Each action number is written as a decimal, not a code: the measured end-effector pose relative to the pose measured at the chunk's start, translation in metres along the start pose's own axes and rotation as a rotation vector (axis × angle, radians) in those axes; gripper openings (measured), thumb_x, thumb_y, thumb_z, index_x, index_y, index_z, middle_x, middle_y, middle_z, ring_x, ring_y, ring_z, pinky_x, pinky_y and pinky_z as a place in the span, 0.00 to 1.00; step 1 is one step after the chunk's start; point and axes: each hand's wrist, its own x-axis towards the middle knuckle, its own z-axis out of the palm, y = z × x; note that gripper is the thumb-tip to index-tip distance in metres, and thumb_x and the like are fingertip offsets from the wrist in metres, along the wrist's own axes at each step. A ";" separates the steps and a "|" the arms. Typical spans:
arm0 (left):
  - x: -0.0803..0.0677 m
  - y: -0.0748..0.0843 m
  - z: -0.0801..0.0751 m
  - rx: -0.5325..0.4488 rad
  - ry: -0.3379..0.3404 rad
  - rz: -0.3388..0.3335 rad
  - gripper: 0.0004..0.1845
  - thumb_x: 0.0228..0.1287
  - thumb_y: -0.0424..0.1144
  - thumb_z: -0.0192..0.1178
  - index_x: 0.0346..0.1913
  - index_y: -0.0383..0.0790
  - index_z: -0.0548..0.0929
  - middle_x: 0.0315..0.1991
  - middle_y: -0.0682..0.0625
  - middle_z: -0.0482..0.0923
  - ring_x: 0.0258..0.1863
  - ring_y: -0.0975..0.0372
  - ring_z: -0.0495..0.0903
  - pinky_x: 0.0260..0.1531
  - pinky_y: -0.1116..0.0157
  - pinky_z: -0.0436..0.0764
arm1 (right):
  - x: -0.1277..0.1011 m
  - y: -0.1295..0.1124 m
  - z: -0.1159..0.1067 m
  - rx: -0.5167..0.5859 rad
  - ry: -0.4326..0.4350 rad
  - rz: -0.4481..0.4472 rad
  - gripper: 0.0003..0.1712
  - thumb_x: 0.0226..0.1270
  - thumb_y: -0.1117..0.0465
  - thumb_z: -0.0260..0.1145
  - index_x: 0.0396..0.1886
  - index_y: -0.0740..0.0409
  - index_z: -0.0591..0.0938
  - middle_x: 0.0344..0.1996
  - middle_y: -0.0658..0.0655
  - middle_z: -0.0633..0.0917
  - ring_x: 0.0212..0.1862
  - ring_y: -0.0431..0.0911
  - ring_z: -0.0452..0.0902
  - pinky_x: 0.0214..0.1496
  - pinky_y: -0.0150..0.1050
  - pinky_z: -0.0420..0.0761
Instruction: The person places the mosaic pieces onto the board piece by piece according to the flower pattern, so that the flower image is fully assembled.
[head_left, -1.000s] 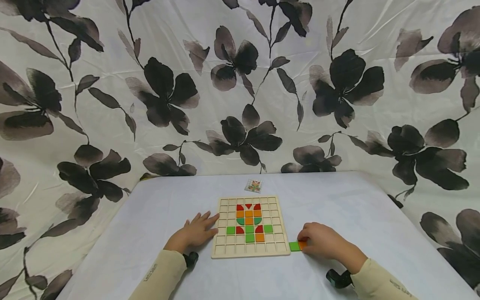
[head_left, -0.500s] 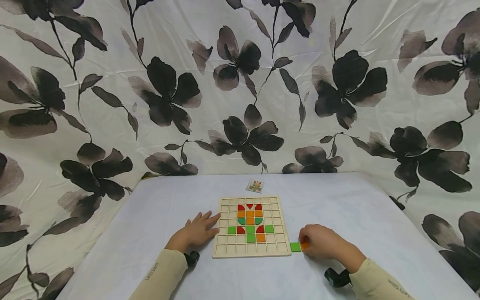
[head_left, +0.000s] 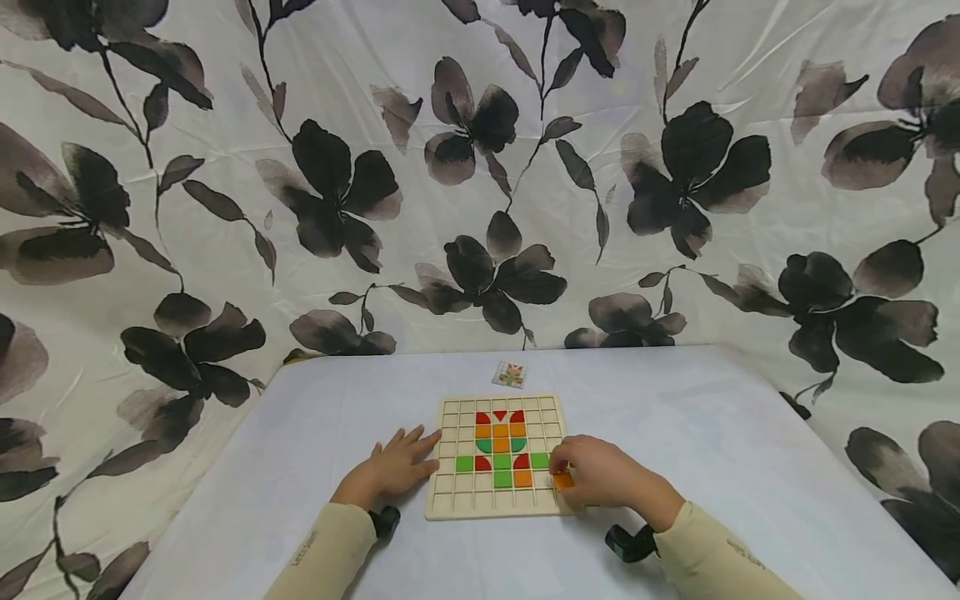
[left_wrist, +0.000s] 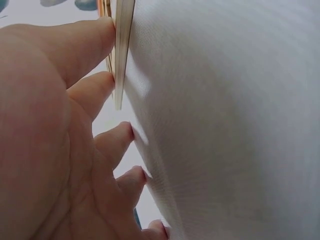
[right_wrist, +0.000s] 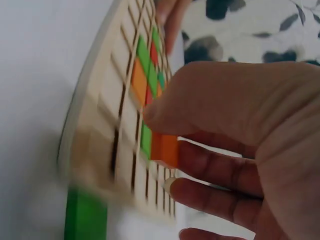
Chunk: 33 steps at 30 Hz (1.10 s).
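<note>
Board (head_left: 450, 493): wooden grid tray on the table (head_left: 712, 433), partly filled with coloured tiles.
Orange tile (head_left: 562, 480): over the board's right edge, pinched in the right hand (head_left: 600, 473) between thumb and fingers.
Handling: likely light, stiff and smooth (probably slips easily); best taken by opposite edges.
Left hand (head_left: 392, 467): fingers spread flat, touching the board's left edge.
Green tile (right_wrist: 85, 216): lies just off the board's edge.
</note>
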 end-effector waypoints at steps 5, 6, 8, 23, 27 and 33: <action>-0.001 -0.001 0.002 -0.001 0.003 -0.004 0.32 0.69 0.56 0.53 0.74 0.57 0.62 0.77 0.44 0.53 0.76 0.40 0.46 0.68 0.32 0.44 | 0.026 -0.023 0.016 -0.012 0.004 -0.065 0.12 0.53 0.57 0.72 0.39 0.47 0.85 0.34 0.40 0.80 0.36 0.38 0.69 0.44 0.35 0.76; -0.001 0.000 0.002 -0.002 0.002 -0.005 0.32 0.69 0.56 0.53 0.74 0.57 0.62 0.77 0.44 0.53 0.76 0.40 0.46 0.68 0.32 0.44 | 0.030 -0.027 0.019 -0.015 0.010 -0.077 0.12 0.54 0.56 0.71 0.40 0.46 0.86 0.35 0.40 0.81 0.37 0.37 0.70 0.45 0.35 0.76; -0.001 0.000 0.002 -0.003 0.002 -0.004 0.32 0.69 0.56 0.53 0.74 0.57 0.62 0.77 0.44 0.53 0.76 0.40 0.46 0.68 0.32 0.44 | 0.038 -0.035 0.025 -0.014 0.024 -0.104 0.12 0.56 0.56 0.70 0.41 0.47 0.87 0.36 0.41 0.82 0.38 0.38 0.71 0.45 0.34 0.76; -0.002 0.002 -0.001 -0.004 -0.009 0.010 0.32 0.70 0.56 0.52 0.74 0.57 0.62 0.77 0.43 0.53 0.76 0.40 0.46 0.68 0.32 0.44 | 0.064 -0.057 0.052 -0.139 0.108 -0.210 0.04 0.61 0.53 0.70 0.33 0.44 0.88 0.28 0.39 0.81 0.33 0.34 0.71 0.41 0.30 0.76; -0.002 0.001 -0.001 0.000 -0.008 0.007 0.31 0.70 0.56 0.52 0.74 0.57 0.61 0.77 0.43 0.53 0.76 0.40 0.46 0.68 0.32 0.44 | 0.066 -0.057 0.053 -0.117 0.113 -0.202 0.06 0.61 0.51 0.71 0.35 0.45 0.89 0.29 0.39 0.81 0.33 0.34 0.72 0.42 0.29 0.76; 0.000 -0.002 0.001 0.004 -0.006 0.002 0.32 0.69 0.57 0.52 0.74 0.57 0.62 0.77 0.44 0.53 0.76 0.39 0.46 0.68 0.32 0.45 | 0.067 -0.056 0.053 -0.081 0.110 -0.205 0.06 0.61 0.52 0.71 0.35 0.45 0.89 0.29 0.39 0.80 0.32 0.33 0.70 0.40 0.28 0.75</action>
